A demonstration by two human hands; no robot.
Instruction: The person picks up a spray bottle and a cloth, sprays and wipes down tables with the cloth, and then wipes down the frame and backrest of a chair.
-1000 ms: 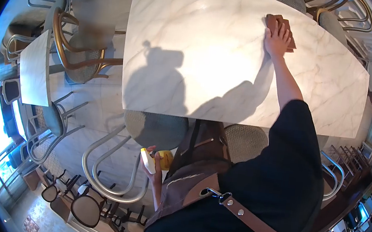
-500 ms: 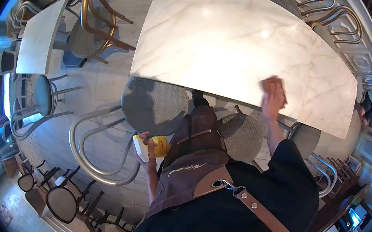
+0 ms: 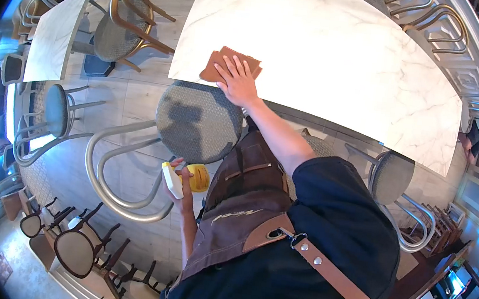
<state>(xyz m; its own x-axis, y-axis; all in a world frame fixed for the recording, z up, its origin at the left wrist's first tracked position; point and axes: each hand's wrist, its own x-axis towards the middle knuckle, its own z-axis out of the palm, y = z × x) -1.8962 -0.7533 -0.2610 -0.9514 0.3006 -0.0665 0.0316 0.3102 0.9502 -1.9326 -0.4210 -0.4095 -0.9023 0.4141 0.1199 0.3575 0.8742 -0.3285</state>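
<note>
My right hand (image 3: pixel 238 84) lies flat on a folded brown cloth (image 3: pixel 218 65), fingers spread and pressing it against the marble-patterned table (image 3: pixel 332 60). The cloth sits near the table's left front corner and shows past the fingertips. Down by my left side, my left hand (image 3: pixel 183 187) is closed around a spray bottle (image 3: pixel 198 178) with a yellow body and a white spray head. The bottle is tilted, held beside a round grey chair seat (image 3: pixel 198 124), and its lower part points toward my apron.
A metal-framed chair (image 3: pixel 121 201) stands close to my left hand, and another grey-seated chair (image 3: pixel 393 177) is at the right. A gold-framed chair (image 3: pixel 116 35) is beyond the table's left edge. Dark-framed chairs (image 3: pixel 75 252) are stacked at lower left. A person (image 3: pixel 477 138) is far right.
My right hand and the brown cloth have swept left across the table, from its right part to the left front corner. My left hand still holds the spray bottle.
</note>
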